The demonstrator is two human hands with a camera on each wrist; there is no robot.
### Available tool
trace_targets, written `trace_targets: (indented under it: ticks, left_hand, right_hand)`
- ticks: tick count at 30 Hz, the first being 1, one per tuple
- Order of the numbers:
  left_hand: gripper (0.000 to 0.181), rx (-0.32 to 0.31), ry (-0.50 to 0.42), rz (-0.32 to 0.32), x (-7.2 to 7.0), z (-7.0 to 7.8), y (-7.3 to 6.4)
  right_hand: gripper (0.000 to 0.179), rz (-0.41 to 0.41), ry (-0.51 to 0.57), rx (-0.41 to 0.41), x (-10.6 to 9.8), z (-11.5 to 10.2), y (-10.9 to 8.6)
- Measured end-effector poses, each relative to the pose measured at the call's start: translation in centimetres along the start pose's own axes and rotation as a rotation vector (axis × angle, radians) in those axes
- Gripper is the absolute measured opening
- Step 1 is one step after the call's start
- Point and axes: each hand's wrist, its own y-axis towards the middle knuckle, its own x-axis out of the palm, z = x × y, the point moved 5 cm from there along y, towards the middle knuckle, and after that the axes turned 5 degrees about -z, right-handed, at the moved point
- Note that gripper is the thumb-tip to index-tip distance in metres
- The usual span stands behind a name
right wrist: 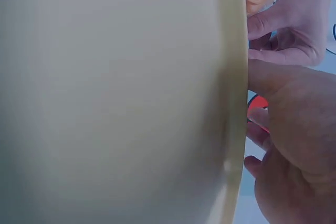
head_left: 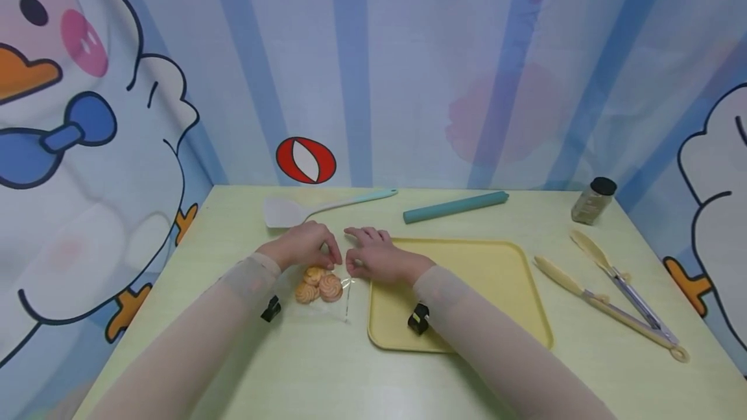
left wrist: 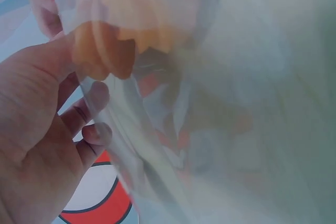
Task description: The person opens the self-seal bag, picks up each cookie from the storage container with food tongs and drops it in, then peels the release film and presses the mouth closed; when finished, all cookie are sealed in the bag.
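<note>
Several swirled cookies (head_left: 319, 286) lie inside a clear plastic bag (head_left: 347, 306) on the table, left of the yellow tray (head_left: 455, 345). My left hand (head_left: 305, 245) is over the far side of the bag and pinches its edge between thumb and fingers. In the left wrist view the bag (left wrist: 252, 93) fills most of the picture, with cookies (left wrist: 105, 51) showing through. Close beside it, my right hand (head_left: 382, 259) pinches the bag's far right corner, above the tray's left edge. In the right wrist view the tray (right wrist: 126, 98) hides the right fingertips.
Behind the hands lie a white spatula (head_left: 286, 212) with a light blue handle and a teal rolling pin (head_left: 455, 207). To the right are cream-tipped tongs (head_left: 613, 313) and a black-capped jar (head_left: 593, 201). A printed curtain (head_left: 408, 83) stands at the table's back.
</note>
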Motion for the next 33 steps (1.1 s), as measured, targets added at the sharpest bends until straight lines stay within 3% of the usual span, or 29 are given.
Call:
trace_targets:
  ticks: [4,14,21,33]
  left_hand:
    - [0.013,0.007,0.010,0.000,0.0,0.0,0.2]
    - [0.013,0.008,0.009,-0.017,-0.1,0.4,0.1]
    - [0.013,0.042,0.091,0.000,-0.2,0.5,0.2]
    - [0.013,0.029,0.112,-0.025,-0.6,0.8,0.1]
  right_hand:
    - [0.001,0.027,0.028,0.005,-0.5,0.3,0.0]
    - [0.015,-0.034,0.010,-0.011,-0.2,0.3,0.1]
    - [0.013,0.011,0.031,-0.048,-0.5,-0.3,-0.8]
    - [0.013,0.012,0.128,0.007,-1.2,-0.6,-3.2]
